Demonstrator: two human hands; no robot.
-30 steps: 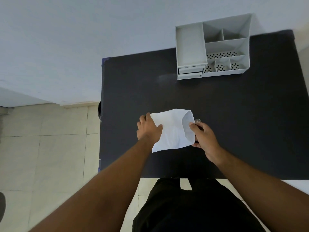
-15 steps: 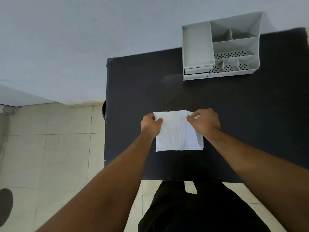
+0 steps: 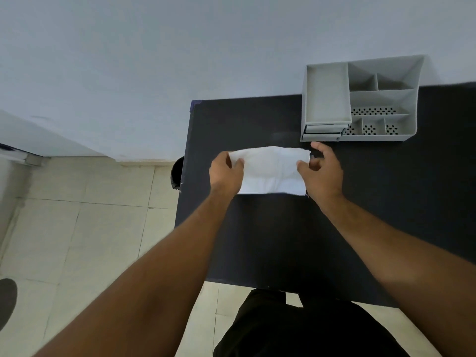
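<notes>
1. A pale grey wall (image 3: 154, 60) filled the upper half of the frame.
2. A tiled floor (image 3: 90, 228) covered the lower left. A dark rounded shape (image 3: 6, 300) was cut off by its left edge.
3. The black table (image 3: 386, 215) ran from the centre to the right edge, with its far side against the wall.
4. The person's two bare forearms reached up from the bottom corners. A dark garment (image 3: 304, 328) showed between them at the bottom.
5. A grey organiser (image 3: 381, 137) stood in the upper right, at the table's far edge.
   - Its left side was a long shallow tray (image 3: 327, 96) with a plain grey bottom, set over two stacked drawers (image 3: 323, 132), both pushed in.
   - Its right side had two deep rear bins, then one wide bin, then three small front bins.
   - The wide bin and the three small ones had perforated floors in plain view.
6. The white cloth (image 3: 270, 171) lay folded on the table at mid-frame, just in front of the organiser and apart from it. Its near edge was flat and its far edge was raised between the hands.
7. The left hand (image 3: 225, 175) pinched the cloth's far left corner, with the thumb on top.
8. The right hand (image 3: 323, 176) was loose and spread. Its thumb touched the cloth's right edge, and its forefinger pointed toward the organiser.
9. A small dark round object (image 3: 177, 173) sat against the table's left edge.
</notes>
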